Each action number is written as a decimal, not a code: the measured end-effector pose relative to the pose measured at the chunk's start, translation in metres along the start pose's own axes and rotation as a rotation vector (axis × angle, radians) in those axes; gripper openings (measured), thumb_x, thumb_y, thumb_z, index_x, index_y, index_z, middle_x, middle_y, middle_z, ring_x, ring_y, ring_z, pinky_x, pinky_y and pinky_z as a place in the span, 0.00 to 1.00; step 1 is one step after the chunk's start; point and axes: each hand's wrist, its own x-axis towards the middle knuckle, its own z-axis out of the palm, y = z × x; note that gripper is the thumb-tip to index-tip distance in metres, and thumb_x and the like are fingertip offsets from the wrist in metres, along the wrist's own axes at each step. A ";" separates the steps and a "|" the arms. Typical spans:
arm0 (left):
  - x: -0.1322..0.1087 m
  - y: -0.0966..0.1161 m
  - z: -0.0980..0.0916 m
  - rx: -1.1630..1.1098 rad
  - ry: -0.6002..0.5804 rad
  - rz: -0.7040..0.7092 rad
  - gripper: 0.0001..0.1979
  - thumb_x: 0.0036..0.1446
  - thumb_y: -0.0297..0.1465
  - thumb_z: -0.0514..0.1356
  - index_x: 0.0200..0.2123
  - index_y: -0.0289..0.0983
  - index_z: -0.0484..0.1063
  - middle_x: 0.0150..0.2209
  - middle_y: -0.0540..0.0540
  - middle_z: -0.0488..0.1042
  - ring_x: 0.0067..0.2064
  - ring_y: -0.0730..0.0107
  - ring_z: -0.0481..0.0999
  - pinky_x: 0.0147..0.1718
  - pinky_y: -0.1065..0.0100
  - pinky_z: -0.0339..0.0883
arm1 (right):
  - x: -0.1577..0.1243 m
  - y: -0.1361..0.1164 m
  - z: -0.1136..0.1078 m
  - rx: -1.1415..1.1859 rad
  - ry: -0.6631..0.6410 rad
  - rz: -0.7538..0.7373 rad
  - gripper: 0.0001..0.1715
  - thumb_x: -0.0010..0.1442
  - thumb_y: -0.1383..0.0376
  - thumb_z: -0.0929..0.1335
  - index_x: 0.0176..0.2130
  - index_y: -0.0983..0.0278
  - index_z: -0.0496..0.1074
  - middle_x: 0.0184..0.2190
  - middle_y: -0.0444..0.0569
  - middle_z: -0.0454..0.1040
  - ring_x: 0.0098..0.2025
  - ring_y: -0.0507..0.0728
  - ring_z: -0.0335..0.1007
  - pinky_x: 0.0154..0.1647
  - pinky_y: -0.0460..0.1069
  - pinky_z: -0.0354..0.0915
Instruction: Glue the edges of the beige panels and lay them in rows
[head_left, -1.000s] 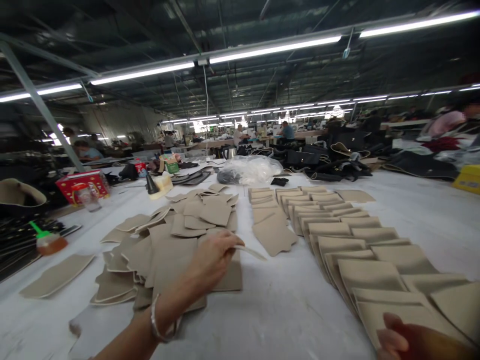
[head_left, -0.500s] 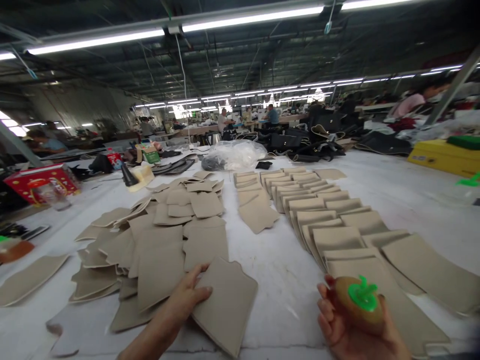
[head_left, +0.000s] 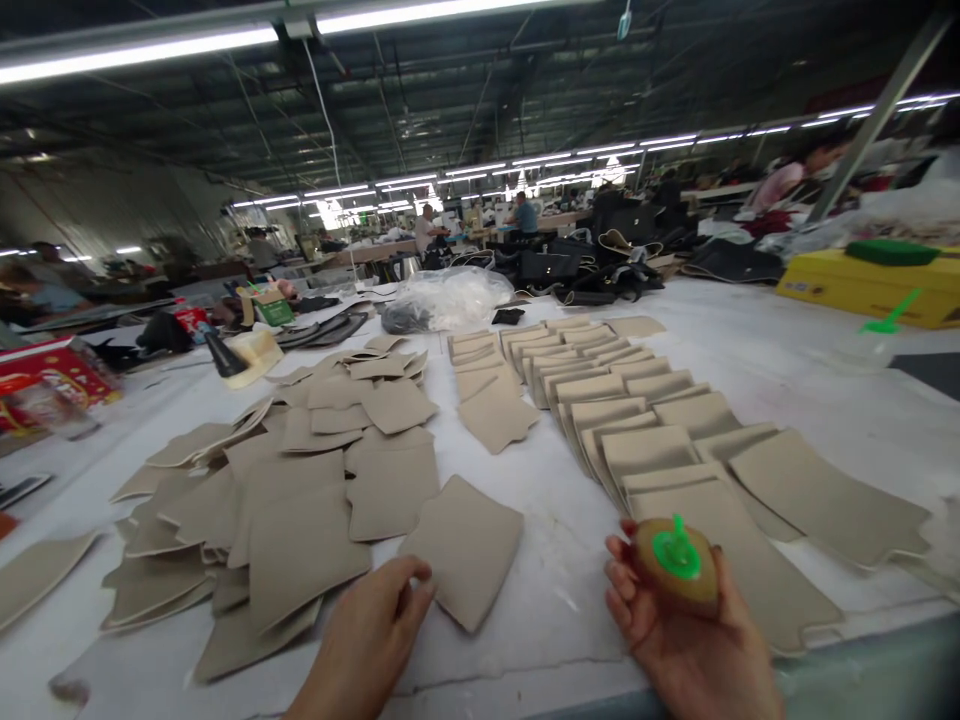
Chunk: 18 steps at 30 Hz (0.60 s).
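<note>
My left hand (head_left: 375, 625) is closed, thumb and index finger together at the near-left edge of a flat beige leather-like piece (head_left: 472, 545). That piece lies at an angle on the white table, and the fingers hide its corner. My right hand (head_left: 686, 635), palm up, has its fingers around a squat brown bottle (head_left: 679, 570) with a bright green cap and spout (head_left: 677, 550). To the left of the piece spreads a loose heap of beige pieces (head_left: 300, 530). Overlapping rows of similar pieces (head_left: 630, 410) run away beyond my right hand.
A crumpled clear plastic bag (head_left: 450, 298) and black bags (head_left: 570, 265) lie at the table's far side. A yellow box (head_left: 862, 290) stands at the right. On the left are a red box (head_left: 60, 370) and a black cone (head_left: 223, 355). Other people work in the background.
The beige piece, earlier tilted up in my left hand, now lies flatter and turned on the table. My right hand still holds the bottle. The view has shifted right and down.
</note>
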 end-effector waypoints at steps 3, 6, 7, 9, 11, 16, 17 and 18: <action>0.006 0.020 0.004 0.069 0.038 0.118 0.17 0.60 0.36 0.49 0.47 0.39 0.71 0.43 0.43 0.71 0.42 0.63 0.71 0.43 0.65 0.62 | 0.000 0.003 0.003 -0.012 0.002 -0.012 0.28 0.52 0.47 0.72 0.43 0.66 0.77 0.38 0.58 0.77 0.34 0.60 0.74 0.34 0.53 0.73; 0.018 0.041 0.013 0.132 -0.027 0.189 0.22 0.55 0.34 0.54 0.54 0.37 0.65 0.49 0.40 0.67 0.50 0.59 0.68 0.49 0.64 0.61 | -0.001 0.003 0.001 -0.044 -0.021 -0.027 0.28 0.53 0.48 0.71 0.44 0.66 0.77 0.39 0.59 0.77 0.35 0.60 0.74 0.36 0.52 0.73; 0.022 0.047 0.017 0.177 -0.056 0.192 0.22 0.54 0.33 0.55 0.53 0.37 0.65 0.49 0.40 0.67 0.50 0.58 0.68 0.49 0.63 0.61 | -0.001 0.003 0.000 -0.055 -0.042 -0.028 0.27 0.54 0.48 0.71 0.44 0.65 0.77 0.39 0.59 0.77 0.36 0.60 0.74 0.37 0.52 0.73; 0.028 0.055 0.020 0.277 -0.098 0.191 0.19 0.52 0.31 0.55 0.49 0.36 0.66 0.47 0.39 0.66 0.48 0.58 0.69 0.47 0.62 0.63 | -0.002 0.002 -0.003 -0.070 -0.098 -0.024 0.26 0.57 0.48 0.70 0.45 0.65 0.77 0.40 0.58 0.77 0.37 0.59 0.73 0.40 0.52 0.72; 0.032 0.061 0.021 0.355 -0.120 0.185 0.18 0.51 0.30 0.55 0.46 0.35 0.67 0.46 0.38 0.66 0.45 0.57 0.70 0.44 0.62 0.64 | -0.002 0.001 -0.004 -0.074 -0.135 -0.020 0.25 0.58 0.48 0.69 0.46 0.64 0.76 0.41 0.57 0.76 0.38 0.59 0.73 0.41 0.52 0.71; 0.035 0.077 0.019 0.502 -0.154 0.155 0.17 0.47 0.26 0.55 0.44 0.33 0.67 0.43 0.36 0.68 0.41 0.54 0.73 0.39 0.59 0.67 | -0.001 0.004 -0.002 -0.080 -0.123 -0.036 0.25 0.59 0.48 0.68 0.45 0.64 0.76 0.40 0.58 0.76 0.38 0.60 0.73 0.41 0.53 0.71; 0.035 0.080 0.019 0.522 -0.153 0.153 0.18 0.46 0.24 0.54 0.43 0.32 0.67 0.43 0.35 0.69 0.40 0.54 0.73 0.39 0.59 0.67 | -0.001 0.004 -0.003 -0.080 -0.126 -0.039 0.25 0.59 0.48 0.68 0.45 0.64 0.76 0.40 0.58 0.76 0.38 0.60 0.73 0.41 0.54 0.71; 0.036 0.083 0.019 0.536 -0.149 0.151 0.18 0.46 0.23 0.53 0.43 0.31 0.68 0.42 0.34 0.70 0.40 0.54 0.74 0.39 0.59 0.67 | -0.001 0.004 -0.003 -0.084 -0.132 -0.040 0.25 0.59 0.49 0.69 0.45 0.65 0.76 0.40 0.58 0.76 0.39 0.60 0.73 0.42 0.54 0.71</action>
